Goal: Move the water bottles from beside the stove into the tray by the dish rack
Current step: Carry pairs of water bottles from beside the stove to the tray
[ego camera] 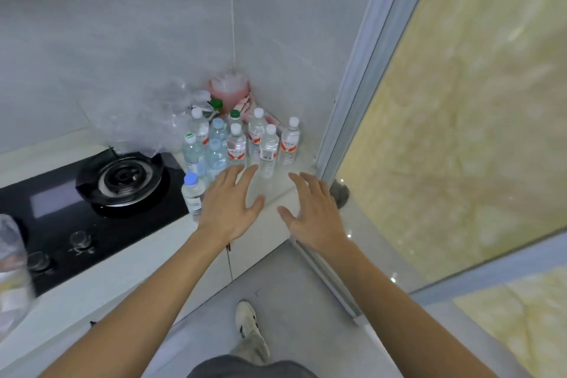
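Note:
Several small clear water bottles [237, 144] stand clustered in the counter corner to the right of the stove [92, 205]; most have white caps and red labels, some have blue or green caps. One blue-capped bottle [192, 193] stands apart at the stove's edge. My left hand [228, 207] hovers just in front of the cluster, fingers spread, holding nothing. To its right my right hand [310, 212] is also spread and empty, near the counter's front edge. Neither the tray nor the dish rack is in view.
A pink container [228, 90] and crumpled clear plastic bags [147, 120] sit behind the bottles against the grey tiled wall. A sliding door frame [346, 120] bounds the counter on the right. A blurred clear object [12, 267] shows at the far left.

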The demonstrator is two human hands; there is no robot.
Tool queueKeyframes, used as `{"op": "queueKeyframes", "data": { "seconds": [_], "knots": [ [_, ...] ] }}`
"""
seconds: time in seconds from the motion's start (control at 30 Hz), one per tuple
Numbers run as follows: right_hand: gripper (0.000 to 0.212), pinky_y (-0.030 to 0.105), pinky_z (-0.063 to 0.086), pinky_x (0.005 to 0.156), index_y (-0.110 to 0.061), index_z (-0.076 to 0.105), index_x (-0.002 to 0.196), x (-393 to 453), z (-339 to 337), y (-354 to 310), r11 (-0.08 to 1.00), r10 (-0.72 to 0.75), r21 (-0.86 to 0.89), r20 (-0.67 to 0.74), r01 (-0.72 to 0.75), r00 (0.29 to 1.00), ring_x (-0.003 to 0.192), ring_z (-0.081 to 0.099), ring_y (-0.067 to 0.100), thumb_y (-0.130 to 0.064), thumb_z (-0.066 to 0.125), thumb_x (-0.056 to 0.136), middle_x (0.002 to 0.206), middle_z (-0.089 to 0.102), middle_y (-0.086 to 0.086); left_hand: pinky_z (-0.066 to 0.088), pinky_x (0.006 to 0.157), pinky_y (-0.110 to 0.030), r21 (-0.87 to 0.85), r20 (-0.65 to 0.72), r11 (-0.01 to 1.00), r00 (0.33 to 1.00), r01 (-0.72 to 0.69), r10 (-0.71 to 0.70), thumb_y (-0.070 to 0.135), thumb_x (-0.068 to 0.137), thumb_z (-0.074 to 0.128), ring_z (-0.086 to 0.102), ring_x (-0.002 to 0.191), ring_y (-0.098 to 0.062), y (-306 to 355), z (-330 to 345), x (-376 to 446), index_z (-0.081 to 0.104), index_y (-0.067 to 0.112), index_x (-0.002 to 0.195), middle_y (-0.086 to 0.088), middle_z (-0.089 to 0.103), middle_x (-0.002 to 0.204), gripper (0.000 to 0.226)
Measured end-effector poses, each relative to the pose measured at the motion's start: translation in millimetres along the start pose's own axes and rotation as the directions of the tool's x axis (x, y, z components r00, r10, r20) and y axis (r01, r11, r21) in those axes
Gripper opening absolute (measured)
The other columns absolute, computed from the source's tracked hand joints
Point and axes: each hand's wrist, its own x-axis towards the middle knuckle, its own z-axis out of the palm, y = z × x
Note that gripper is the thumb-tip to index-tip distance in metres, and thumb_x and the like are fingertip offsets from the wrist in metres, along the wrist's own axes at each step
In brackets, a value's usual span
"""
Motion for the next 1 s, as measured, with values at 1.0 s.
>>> {"op": "queueKeyframes", "data": {
  "seconds": [1.0],
  "knots": [
    [0.064, 0.041, 0.053, 0.097, -0.017, 0.054, 0.138, 338, 85, 149, 0.89, -0.095, 0.453, 0.287, -0.048, 0.953, 0.119, 0.065, 0.028, -0.035, 0.085, 0.085, 0.131, 0.066, 0.004, 0.046, 0.074, -0.038, -0.248, 0.017, 0.692, 0.718, 0.678, -0.696, 0.052, 0.088, 0.078, 0.068, 0.106, -0.035, 1, 170, 253, 0.051, 0.022, 0.13, -0.005, 0.07, 0.121, 0.058]
  ]
}}
